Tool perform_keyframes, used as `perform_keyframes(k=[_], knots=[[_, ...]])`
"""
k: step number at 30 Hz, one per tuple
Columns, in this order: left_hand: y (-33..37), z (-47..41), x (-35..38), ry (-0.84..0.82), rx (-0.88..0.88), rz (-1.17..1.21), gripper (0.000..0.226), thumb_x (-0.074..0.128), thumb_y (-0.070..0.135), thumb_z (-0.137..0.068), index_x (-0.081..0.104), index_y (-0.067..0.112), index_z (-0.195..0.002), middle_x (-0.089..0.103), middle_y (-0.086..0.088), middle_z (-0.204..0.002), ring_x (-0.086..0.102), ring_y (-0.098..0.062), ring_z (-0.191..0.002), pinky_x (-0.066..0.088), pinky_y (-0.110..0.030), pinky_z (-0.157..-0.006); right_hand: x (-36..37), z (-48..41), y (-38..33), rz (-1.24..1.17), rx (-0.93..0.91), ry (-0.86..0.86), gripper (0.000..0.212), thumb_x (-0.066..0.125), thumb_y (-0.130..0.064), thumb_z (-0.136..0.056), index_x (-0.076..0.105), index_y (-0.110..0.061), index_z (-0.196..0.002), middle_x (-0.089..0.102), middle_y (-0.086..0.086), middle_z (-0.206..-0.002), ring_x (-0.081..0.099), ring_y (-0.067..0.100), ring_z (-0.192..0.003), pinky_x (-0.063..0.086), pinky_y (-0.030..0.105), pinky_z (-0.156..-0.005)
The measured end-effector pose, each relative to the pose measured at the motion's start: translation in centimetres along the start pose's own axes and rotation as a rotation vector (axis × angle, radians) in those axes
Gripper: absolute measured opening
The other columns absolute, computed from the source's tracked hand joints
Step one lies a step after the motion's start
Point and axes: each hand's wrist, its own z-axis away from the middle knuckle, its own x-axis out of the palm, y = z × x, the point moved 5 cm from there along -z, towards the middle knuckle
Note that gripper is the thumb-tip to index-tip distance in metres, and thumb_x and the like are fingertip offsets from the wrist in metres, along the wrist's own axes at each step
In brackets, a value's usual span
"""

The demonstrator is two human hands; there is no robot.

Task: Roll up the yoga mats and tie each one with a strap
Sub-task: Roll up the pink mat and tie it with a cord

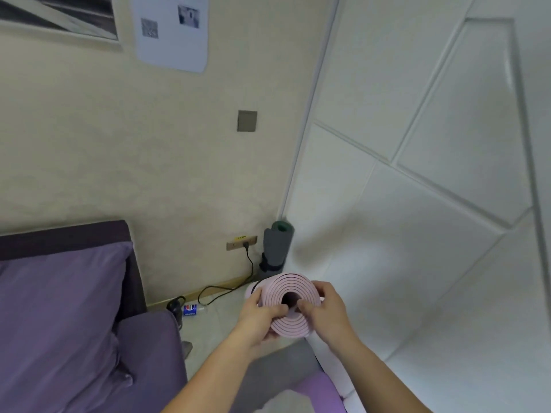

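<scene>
Between both hands (293,311): rolled pink mat (290,289), thumbs at core.

Poster (171,31) print blurred, perhaps QR.

The pink rolled mat (290,324), gripped end-on by the left hand (259,317) and right hand (328,311), sits near the white panelled wall (417,234), so that side is tight. On the left, purple cushions (59,308) crowd in, leaving only a narrow strip of floor (220,326). Ahead, a trailing black cable (220,290) and a blue-labelled bottle (190,310) lie on that strip, and a grey rolled mat (275,248) stands upright in the corner.
</scene>
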Motion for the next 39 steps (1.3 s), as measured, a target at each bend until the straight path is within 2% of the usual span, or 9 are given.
perform_keyframes(k=[2,5,11,17,21,26,32,36,39], knots=[[1.2,-1.9,-0.5,0.012,0.018,-0.004,0.077,0.078,0.000,-0.075,0.047,0.020,-0.142,0.065,-0.015,-0.121,0.069,-0.037,-0.099,0.061,-0.054,-0.074,0.9,-2.2,-0.7,0.004,-0.017,-0.015,0.039,0.073,-0.014,-0.085,0.054,-0.020,-0.119,0.060,-0.006,-0.113,0.057,0.014,-0.105,0.045,0.016,-0.072],[2.3,-5.2,-1.3,0.028,0.031,0.030,0.064,0.076,-0.004,-0.078,0.053,0.015,-0.134,0.065,-0.018,-0.119,0.068,-0.039,-0.099,0.062,-0.046,-0.066,2.4,-5.7,-0.9,-0.009,-0.021,-0.039,0.039,0.072,-0.015,-0.085,0.054,-0.020,-0.119,0.059,-0.007,-0.111,0.057,0.012,-0.102,0.042,0.011,-0.067],[3.0,-15.7,-2.9,0.084,0.012,0.048,0.057,0.075,-0.004,-0.079,0.056,0.015,-0.129,0.068,-0.016,-0.115,0.070,-0.036,-0.097,0.062,-0.043,-0.065,6.6,-15.9,1.9,0.003,0.013,-0.104,0.039,0.073,-0.018,-0.085,0.052,-0.024,-0.117,0.057,-0.013,-0.107,0.057,0.009,-0.099,0.048,0.018,-0.074],[1.2,-32.2,-4.3,0.151,-0.217,0.060,0.095,0.086,0.013,-0.055,0.048,0.031,-0.141,0.060,-0.009,-0.131,0.065,-0.035,-0.108,0.060,-0.055,-0.079,11.5,-31.0,7.6,0.025,0.173,-0.167,0.037,0.071,-0.008,-0.082,0.053,-0.023,-0.111,0.062,-0.009,-0.100,0.064,0.020,-0.097,0.056,0.039,-0.085],[-0.9,-42.9,-4.9,0.195,-0.311,0.113,0.110,0.090,0.023,-0.039,0.050,0.032,-0.141,0.062,-0.007,-0.129,0.065,-0.034,-0.109,0.060,-0.055,-0.080,14.9,-40.7,12.5,0.062,0.248,-0.214,0.038,0.072,-0.004,-0.082,0.054,-0.021,-0.112,0.063,-0.004,-0.103,0.063,0.018,-0.095,0.047,0.016,-0.069],[-2.6,-54.5,-7.0,0.238,-0.380,0.145,0.100,0.087,0.019,-0.050,0.049,0.031,-0.142,0.061,-0.007,-0.131,0.062,-0.033,-0.113,0.058,-0.055,-0.087,20.5,-51.1,18.3,0.114,0.291,-0.281,0.039,0.075,-0.008,-0.083,0.055,-0.020,-0.114,0.059,-0.014,-0.097,0.060,0.013,-0.093,0.047,0.021,-0.074],[-3.4,-65.3,-10.5,0.298,-0.397,0.138,0.087,0.085,0.008,-0.064,0.051,0.026,-0.141,0.061,-0.010,-0.131,0.063,-0.035,-0.112,0.059,-0.055,-0.085,27.0,-60.6,23.0,0.136,0.320,-0.339,0.041,0.072,-0.013,-0.087,0.053,-0.017,-0.123,0.058,-0.006,-0.108,0.055,0.008,-0.092,0.045,0.015,-0.069],[-3.0,-70.2,-11.4,0.318,-0.408,0.137,0.079,0.083,0.003,-0.069,0.053,0.021,-0.140,0.064,-0.010,-0.127,0.066,-0.033,-0.108,0.061,-0.051,-0.081,29.6,-65.0,25.2,0.158,0.341,-0.352,0.045,0.072,-0.015,-0.087,0.052,-0.018,-0.128,0.059,-0.004,-0.115,0.058,0.016,-0.102,0.054,0.031,-0.081],[-1.3,-73.4,-11.5,0.278,-0.372,0.153,0.064,0.079,0.005,-0.078,0.056,0.017,-0.136,0.065,-0.011,-0.125,0.067,-0.030,-0.104,0.063,-0.038,-0.067,30.9,-69.0,25.7,0.220,0.279,-0.312,0.049,0.073,-0.024,-0.087,0.053,-0.020,-0.131,0.061,-0.005,-0.116,0.060,0.020,-0.107,0.054,0.041,-0.092]])
